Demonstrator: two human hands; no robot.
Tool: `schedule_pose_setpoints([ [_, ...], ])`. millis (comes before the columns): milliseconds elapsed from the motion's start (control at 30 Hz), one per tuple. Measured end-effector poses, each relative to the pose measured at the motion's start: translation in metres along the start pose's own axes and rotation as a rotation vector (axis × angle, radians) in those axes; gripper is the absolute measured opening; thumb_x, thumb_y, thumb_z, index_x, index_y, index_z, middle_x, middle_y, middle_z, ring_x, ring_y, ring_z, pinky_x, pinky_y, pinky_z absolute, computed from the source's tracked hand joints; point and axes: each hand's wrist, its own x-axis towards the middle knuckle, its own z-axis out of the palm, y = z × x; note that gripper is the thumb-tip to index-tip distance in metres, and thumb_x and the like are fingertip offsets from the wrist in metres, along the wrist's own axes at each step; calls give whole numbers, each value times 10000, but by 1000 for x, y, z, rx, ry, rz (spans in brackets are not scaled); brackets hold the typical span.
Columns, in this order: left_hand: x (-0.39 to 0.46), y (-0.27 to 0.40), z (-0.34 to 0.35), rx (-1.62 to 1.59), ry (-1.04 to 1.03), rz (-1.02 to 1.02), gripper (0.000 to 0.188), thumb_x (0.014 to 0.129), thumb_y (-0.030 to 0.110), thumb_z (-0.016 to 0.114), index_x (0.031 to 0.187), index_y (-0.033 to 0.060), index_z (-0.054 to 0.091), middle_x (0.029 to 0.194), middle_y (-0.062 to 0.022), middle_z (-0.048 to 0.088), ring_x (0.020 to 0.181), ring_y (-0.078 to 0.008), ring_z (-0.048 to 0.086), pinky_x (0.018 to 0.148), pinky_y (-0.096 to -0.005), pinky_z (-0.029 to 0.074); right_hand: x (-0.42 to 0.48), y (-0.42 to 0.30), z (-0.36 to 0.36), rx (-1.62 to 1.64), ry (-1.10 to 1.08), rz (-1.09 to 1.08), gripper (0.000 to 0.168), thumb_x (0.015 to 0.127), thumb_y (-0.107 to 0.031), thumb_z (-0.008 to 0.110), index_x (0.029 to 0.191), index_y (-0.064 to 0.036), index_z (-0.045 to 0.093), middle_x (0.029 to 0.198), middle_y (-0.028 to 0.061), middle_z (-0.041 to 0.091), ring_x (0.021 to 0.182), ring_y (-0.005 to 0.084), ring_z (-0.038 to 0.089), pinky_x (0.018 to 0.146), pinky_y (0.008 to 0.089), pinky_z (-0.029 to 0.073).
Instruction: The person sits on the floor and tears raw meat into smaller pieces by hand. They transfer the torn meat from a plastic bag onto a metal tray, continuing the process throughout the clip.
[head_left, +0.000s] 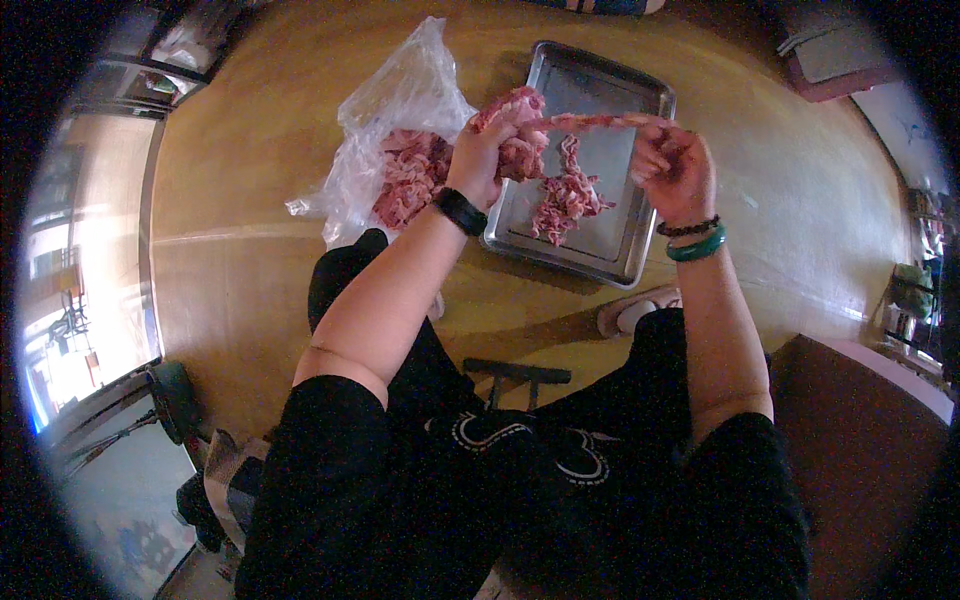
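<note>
My left hand (480, 154) is closed around a lump of raw meat (521, 154), held above the left rim of a metal tray (607, 244). From that lump a thin strip of meat (592, 121) stretches sideways across the tray. Its far end is pinched in the fingers of my right hand (675, 165), over the tray's right side. Several small meat strips (568, 202) lie heaped in the tray. Left of it, a clear plastic bag (405, 86) lies open on the floor with a larger pile of raw meat (412, 180) in it, partly behind my left wrist.
The tray and bag rest on a yellowish floor (240, 180). Beneath me part of a dark stool or frame (517, 371) shows between my legs. A sandalled foot (637, 311) is close to the tray's lower edge. A brown panel (855, 450) stands at the right.
</note>
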Motion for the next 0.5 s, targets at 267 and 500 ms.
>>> schedule_pose_setpoints([
  [267, -1, -4, -3, -169, 64, -23, 200, 781, 109, 497, 965, 30, 504, 597, -76, 533, 408, -154, 500, 391, -272, 435, 3, -9, 8, -1238, 446, -366, 189, 769, -106, 414, 586, -60, 430, 632, 57, 510, 594, 142, 450, 556, 246, 389],
  [500, -2, -3, -1, -185, 33, -53, 172, 766, 95, 488, 921, 22, 496, 554, -73, 514, 399, -155, 479, 411, -297, 444, -9, -72, -30, -217, 342, -374, 185, 757, -147, 443, 584, -94, 405, 617, 52, 479, 588, 153, 467, 506, 232, 395],
])
